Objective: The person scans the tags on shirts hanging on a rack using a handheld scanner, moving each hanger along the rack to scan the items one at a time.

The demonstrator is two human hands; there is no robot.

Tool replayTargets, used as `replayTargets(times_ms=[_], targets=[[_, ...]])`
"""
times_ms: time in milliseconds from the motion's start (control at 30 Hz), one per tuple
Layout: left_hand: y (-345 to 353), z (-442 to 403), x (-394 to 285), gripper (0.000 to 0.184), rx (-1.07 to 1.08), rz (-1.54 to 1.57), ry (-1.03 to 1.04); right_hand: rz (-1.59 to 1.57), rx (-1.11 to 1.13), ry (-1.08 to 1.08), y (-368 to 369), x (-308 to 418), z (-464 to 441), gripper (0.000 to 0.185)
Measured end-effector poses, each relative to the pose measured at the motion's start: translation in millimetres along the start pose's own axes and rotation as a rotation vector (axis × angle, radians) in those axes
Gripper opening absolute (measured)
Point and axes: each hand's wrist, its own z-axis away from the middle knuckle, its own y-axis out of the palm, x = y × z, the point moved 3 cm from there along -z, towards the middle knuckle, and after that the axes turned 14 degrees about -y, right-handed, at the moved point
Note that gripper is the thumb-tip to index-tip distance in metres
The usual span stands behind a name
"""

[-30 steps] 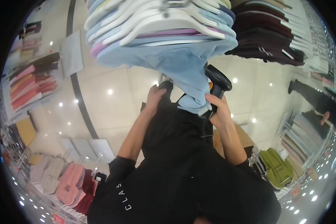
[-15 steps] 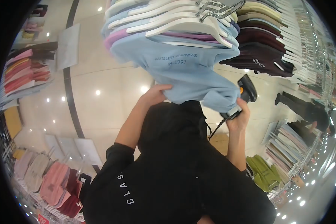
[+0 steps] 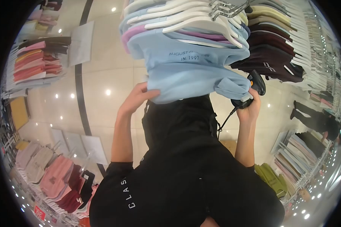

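A light blue shirt with dark lettering hangs at the front of a row on a white hanger. My left hand pinches the shirt's lower left edge. At its lower right corner, my right hand holds a black handheld scanner with a cable, together with the bunched hem. A small pale tag or label shows by the right fingers. The right palm is partly hidden behind the scanner.
Dark maroon shirts hang at the upper right. Folded pink clothes are at the left, pink shirts at the lower left, and a green garment at the lower right. A person in dark clothes stands at the right.
My left hand has moved from the dark cloth at my front to the shirt's left edge. My right hand has moved right and slightly up with the scanner and hem, spreading the shirt out.
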Motion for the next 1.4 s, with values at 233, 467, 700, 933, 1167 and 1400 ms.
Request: replayTargets(times_ms=[233,467,700,933,1167,1400], targets=[[-5,19,-25,0.033,0.146,-0.389,-0.115,-0.016,0.085,-0.018,10,2,-2,0.028],[-37,22,-34,0.022,-0.021,-0.663,-0.002,-0.038,0.032,-0.058,-8,10,-10,0.030],[-61,40,-39,0.025,0.133,0.073,0.167,-0.043,0.030,-0.103,-3,16,-7,0.027],[-36,29,-46,0.049,0.360,0.559,0.213,-0.010,-0.007,-0.092,-13,12,-12,0.029],[5,31,-63,0.044,0.099,0.478,0.277,0.024,-0.005,-0.104,-19,5,-10,0.032],[13,18,-47,0.019,0.278,0.852,0.265,0.096,0.045,-0.140,-8,4,-6,0.032]])
